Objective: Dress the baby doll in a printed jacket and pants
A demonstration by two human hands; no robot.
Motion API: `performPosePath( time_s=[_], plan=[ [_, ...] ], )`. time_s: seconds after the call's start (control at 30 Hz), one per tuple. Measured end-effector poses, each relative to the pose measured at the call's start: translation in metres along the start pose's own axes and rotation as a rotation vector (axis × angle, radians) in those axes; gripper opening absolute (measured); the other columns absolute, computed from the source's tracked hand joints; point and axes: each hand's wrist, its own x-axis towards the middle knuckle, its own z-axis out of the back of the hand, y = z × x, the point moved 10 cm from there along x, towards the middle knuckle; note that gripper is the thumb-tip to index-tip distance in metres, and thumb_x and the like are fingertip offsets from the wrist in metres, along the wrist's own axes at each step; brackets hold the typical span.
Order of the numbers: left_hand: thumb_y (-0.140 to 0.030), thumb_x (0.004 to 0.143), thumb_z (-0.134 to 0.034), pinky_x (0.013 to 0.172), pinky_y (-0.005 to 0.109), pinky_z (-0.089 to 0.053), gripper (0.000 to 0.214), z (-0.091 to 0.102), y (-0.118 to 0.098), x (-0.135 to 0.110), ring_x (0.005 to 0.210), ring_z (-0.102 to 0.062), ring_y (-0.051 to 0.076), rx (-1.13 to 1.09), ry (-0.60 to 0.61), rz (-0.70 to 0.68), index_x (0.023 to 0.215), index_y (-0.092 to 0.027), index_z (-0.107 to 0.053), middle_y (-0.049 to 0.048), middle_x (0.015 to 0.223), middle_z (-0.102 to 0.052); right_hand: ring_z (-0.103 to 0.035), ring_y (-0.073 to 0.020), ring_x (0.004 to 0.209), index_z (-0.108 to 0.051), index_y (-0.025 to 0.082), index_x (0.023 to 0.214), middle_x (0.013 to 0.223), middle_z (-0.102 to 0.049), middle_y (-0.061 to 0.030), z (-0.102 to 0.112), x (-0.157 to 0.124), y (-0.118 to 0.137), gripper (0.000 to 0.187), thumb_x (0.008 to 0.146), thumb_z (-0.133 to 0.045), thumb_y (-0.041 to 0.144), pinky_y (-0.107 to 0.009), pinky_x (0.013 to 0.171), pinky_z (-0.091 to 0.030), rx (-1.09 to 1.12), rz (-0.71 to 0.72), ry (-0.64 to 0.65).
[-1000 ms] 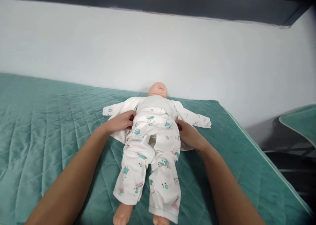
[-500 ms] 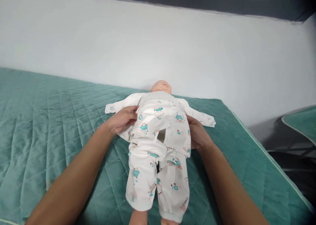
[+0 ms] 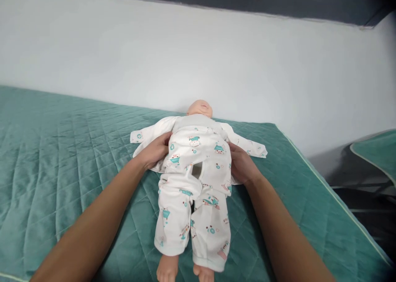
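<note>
A baby doll (image 3: 199, 108) lies on its back, head at the wall and feet towards me. It wears white printed baby pants (image 3: 210, 220) with an open crotch, drawn high over its middle. A white baby top (image 3: 159, 127) lies under and around the torso, its sleeves spread to both sides. My left hand (image 3: 155, 150) is closed at the left side of the pants' waist, fingertips partly hidden by cloth. On the other side my right hand (image 3: 243, 163) grips the right edge of the waist, its fingers mostly behind the fabric. Both bare doll feet (image 3: 167, 269) stick out of the cuffs.
A green quilted cover (image 3: 77, 166) lies beneath the doll, its right edge slanting towards me. Behind it rises a pale wall (image 3: 198, 55). Past the right edge are another green padded piece (image 3: 377, 152) and dark bars below it.
The pants' cuffs sit higher, and more of the doll's feet shows. Both hands keep their places at the waist sides. The view has shifted a little.
</note>
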Motion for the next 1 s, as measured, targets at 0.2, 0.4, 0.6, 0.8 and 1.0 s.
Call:
performPosePath(
  time_s=[0.2,0.4,0.6,0.8,1.0],
  plan=[
    [-0.018,0.067,-0.063,0.082,0.036,-0.052,0.028,0.001,-0.005,0.0,0.089,-0.066,0.023,0.033,-0.159,-0.035,0.094,-0.016,-0.07,0.0048,0.094,-0.074,-0.063,-0.0182,0.075,-0.069,0.023,0.085,0.08,-0.069,0.0007,0.004,0.002,0.006,0.02,0.065,-0.071,0.02,-0.034,0.073,-0.05,-0.062,0.063,-0.03],
    [-0.015,0.065,-0.064,0.079,0.033,-0.052,0.028,0.019,-0.008,-0.002,0.087,-0.065,0.021,0.195,-0.213,-0.101,0.093,-0.017,-0.065,0.0048,0.093,-0.072,-0.062,-0.019,0.083,-0.066,0.023,0.086,0.087,-0.068,0.0001,0.012,0.0,0.015,0.017,0.07,-0.069,0.023,-0.034,0.077,-0.049,-0.267,0.151,-0.02],
    [-0.031,0.083,-0.062,0.099,0.035,-0.047,0.02,0.032,-0.051,-0.013,0.107,-0.062,0.021,0.375,-0.459,-0.333,0.097,-0.019,-0.068,0.0059,0.108,-0.069,-0.058,-0.0207,0.095,-0.06,0.025,0.096,0.1,-0.063,-0.0042,0.011,-0.014,0.051,0.016,0.081,-0.062,0.028,-0.035,0.085,-0.047,-0.611,0.467,-0.281],
    [-0.035,0.086,-0.064,0.108,0.036,-0.039,0.019,-0.002,-0.073,-0.003,0.118,-0.056,0.022,0.466,-0.174,-0.479,0.095,-0.02,-0.071,0.0074,0.12,-0.063,-0.058,-0.0185,0.09,-0.061,0.026,0.094,0.101,-0.063,-0.0033,-0.004,-0.007,0.048,0.016,0.087,-0.061,0.04,-0.032,0.081,-0.047,-0.525,0.418,-0.215],
    [-0.04,0.079,-0.068,0.092,0.033,-0.044,0.023,-0.007,-0.061,0.014,0.105,-0.056,0.021,0.435,0.041,-0.314,0.088,-0.018,-0.066,0.0087,0.118,-0.061,-0.051,-0.0145,0.075,-0.058,0.024,0.092,0.085,-0.059,0.0008,-0.007,0.01,0.037,0.024,0.082,-0.067,0.044,-0.027,0.067,-0.042,-0.426,0.254,-0.008]
  ],
)
